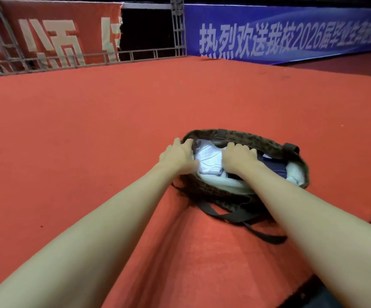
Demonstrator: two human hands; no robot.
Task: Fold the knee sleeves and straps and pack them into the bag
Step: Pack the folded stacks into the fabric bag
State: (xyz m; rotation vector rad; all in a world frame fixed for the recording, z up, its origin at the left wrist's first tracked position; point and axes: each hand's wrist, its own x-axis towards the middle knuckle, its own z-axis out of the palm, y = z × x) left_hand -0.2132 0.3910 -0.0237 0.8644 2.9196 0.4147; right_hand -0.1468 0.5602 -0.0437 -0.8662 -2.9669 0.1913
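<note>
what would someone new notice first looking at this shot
Two bare forearms reach from the bottom edge to an open camouflage bag right of centre on the red carpet. The left hand holds the bag's left rim; the right hand presses on white folded cloth inside. Behind, a blue banner with white characters runs along the upper right.
</note>
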